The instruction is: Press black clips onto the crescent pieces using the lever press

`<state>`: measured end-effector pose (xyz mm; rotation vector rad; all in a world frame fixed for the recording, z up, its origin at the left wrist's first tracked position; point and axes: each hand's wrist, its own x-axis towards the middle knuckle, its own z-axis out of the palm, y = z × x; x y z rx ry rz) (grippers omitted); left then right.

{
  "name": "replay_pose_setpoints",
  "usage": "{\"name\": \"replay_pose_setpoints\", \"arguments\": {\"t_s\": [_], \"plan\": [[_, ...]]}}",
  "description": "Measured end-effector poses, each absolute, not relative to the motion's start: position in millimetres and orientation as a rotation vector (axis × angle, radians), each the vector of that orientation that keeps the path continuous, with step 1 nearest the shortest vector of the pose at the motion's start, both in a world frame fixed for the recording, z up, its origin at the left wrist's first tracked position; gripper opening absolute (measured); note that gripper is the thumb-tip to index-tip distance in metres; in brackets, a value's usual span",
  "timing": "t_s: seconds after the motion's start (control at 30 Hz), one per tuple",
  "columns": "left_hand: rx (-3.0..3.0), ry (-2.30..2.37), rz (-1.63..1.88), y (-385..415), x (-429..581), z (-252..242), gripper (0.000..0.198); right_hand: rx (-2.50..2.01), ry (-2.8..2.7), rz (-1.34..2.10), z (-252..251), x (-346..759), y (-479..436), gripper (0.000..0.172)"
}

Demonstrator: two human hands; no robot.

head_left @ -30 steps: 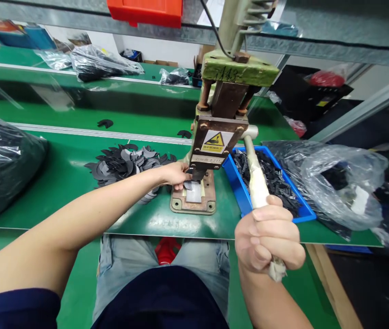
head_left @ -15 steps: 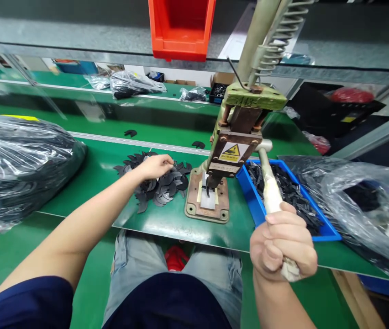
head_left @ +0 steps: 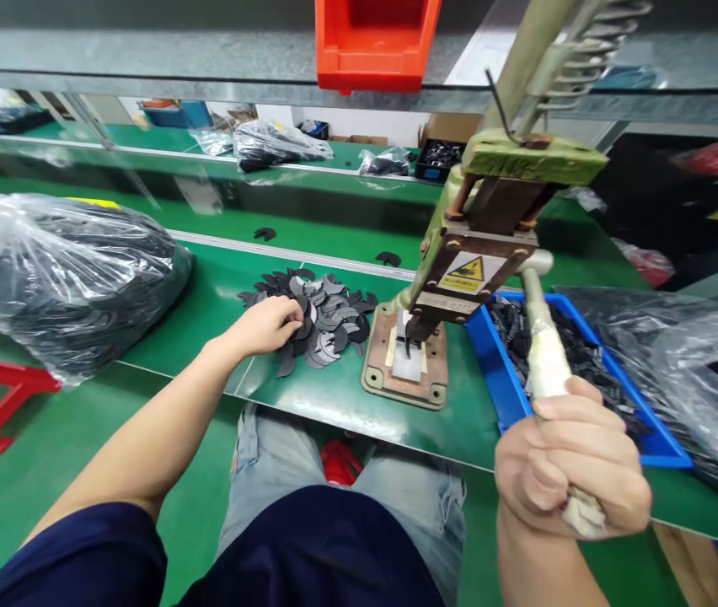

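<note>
My left hand (head_left: pixel 266 324) is at the near left side of a pile of curved black and grey flat pieces (head_left: pixel 332 314). Its thumb and fingers are pinched together; whatever lies between them is hidden. My right hand (head_left: pixel 577 459) is wrapped around the taped lever handle (head_left: pixel 547 358) of a green hand press (head_left: pixel 469 274). Under the press head, a bright metal plate (head_left: pixel 407 364) sits on the brownish base (head_left: pixel 375 378). A small dark, pointed part hangs over that plate.
A blue bin (head_left: pixel 504 384) of black parts stands right of the press. To the left lies a clear bag (head_left: pixel 125 270) of dark pieces. An orange bin (head_left: pixel 372 69) sits on the shelf above. Loose curved pieces (head_left: pixel 388 259) lie behind the pile. A red plastic frame (head_left: pixel 8 405) is at lower left.
My left hand has moved left and closer to me, from over the middle of the pile to its side. My right hand stays on the handle. The view has shifted left.
</note>
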<state>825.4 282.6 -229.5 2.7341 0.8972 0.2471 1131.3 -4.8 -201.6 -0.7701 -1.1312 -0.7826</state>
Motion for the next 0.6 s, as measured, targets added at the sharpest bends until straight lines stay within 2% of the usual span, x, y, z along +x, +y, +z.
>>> {"name": "replay_pose_setpoints", "arguments": {"t_s": [0.13, 0.27, 0.53, 0.6], "plan": [[2.517, 1.379, 0.282, 240.9, 782.7, -251.7, 0.035, -0.707, -1.073, -0.797, -203.2, 1132.7, 4.9, 0.059], [2.370, 1.597, 0.293, 202.7, 779.7, -278.4, 0.062, -0.651, -1.069, -0.829, -200.7, 1133.5, 9.9, 0.058], [2.122, 1.572, 0.400, 202.9, 788.1, -297.7, 0.061, -0.707, -1.102, -0.814, -198.7, 1134.6, 5.0, 0.056], [2.072, 1.508, 0.456, 204.6, 782.6, -300.7, 0.055, -0.718, -1.114, -0.804, -199.0, 1134.5, 3.8, 0.054]]}}
